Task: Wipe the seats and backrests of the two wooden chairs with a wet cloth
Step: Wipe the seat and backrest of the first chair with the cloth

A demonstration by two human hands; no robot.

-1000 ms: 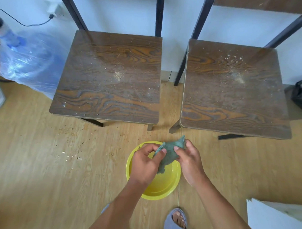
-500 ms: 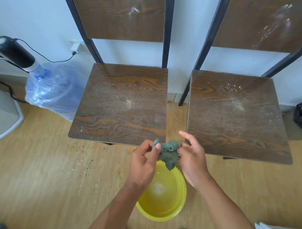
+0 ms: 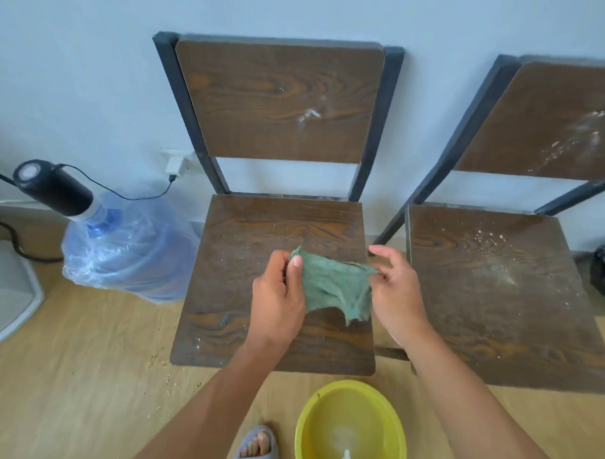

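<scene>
Green terry cloth [image 3: 334,287], damp-looking and crumpled, is stretched between both hands above the seat of the left dark wood-grain chair with its black metal frame [image 3: 277,237]. I see the left hand [image 3: 279,298] pinching the cloth's upper left corner between thumb and forefinger, the other fingers curled in behind it. The right hand [image 3: 397,291] nips the opposite corner between thumb and a lower finger, while its index finger sticks out straight and free above the cloth. The cloth's long axis runs side to side from one pinch to the other, top edge pulled fairly taut, and a loose flap hangs down below the right-hand fingertips. It is held clear above the seat; I cannot tell how far.

Past the right hand's knuckles stands the second wood-grain chair [image 3: 502,291], whitish dust and crumbs scattered over its seat and backrest. The left chair's backrest, beyond the fingertips, carries a white smear too. Below the wrists, on the pale wood floor [image 3: 77,391], sits a round yellow plastic basin [image 3: 349,427]. Off beyond the left hand, a clear blue water jug [image 3: 130,249] stands by the wall. No readable lettering anywhere.
</scene>
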